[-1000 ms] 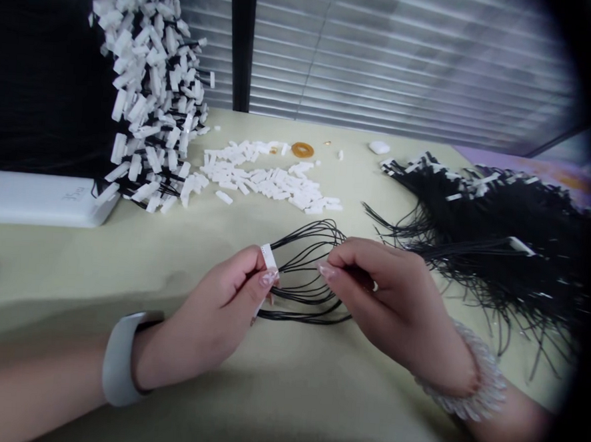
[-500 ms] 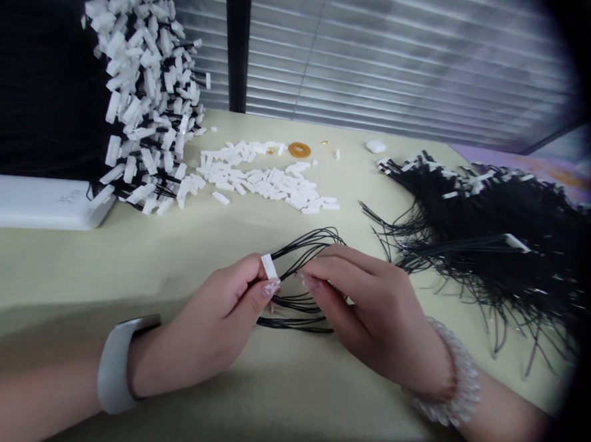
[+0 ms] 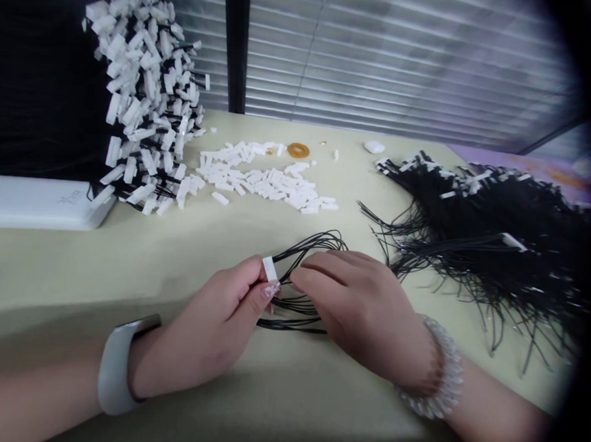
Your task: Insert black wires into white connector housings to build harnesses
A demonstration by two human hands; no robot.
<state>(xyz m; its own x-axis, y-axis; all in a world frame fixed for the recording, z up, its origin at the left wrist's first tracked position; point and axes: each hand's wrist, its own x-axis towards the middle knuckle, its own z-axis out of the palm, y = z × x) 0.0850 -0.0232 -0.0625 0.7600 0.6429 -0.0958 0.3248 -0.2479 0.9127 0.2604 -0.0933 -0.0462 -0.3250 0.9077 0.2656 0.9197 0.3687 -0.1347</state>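
My left hand [image 3: 219,316] pinches a white connector [image 3: 269,269] between thumb and fingers. Thin black wires [image 3: 319,239] run from the connector and loop to the right. My right hand [image 3: 360,305] is among these wires, just right of the connector, with its fingers curled together. The fingertips point toward the connector, and what lies between them is hidden. More wire strands of the same bundle pass below, between the two hands.
Loose white connectors [image 3: 278,183] lie beyond my hands. A tall heap of wired connectors [image 3: 148,92] stands at the left, near a white power bank [image 3: 36,202]. Black wire bundles [image 3: 495,226] cover the right side. An amber ring [image 3: 298,150] lies at the back.
My right hand has shifted slightly left and turned, so its back faces up more and its thumb is now hidden. My left hand keeps its hold on the connector.
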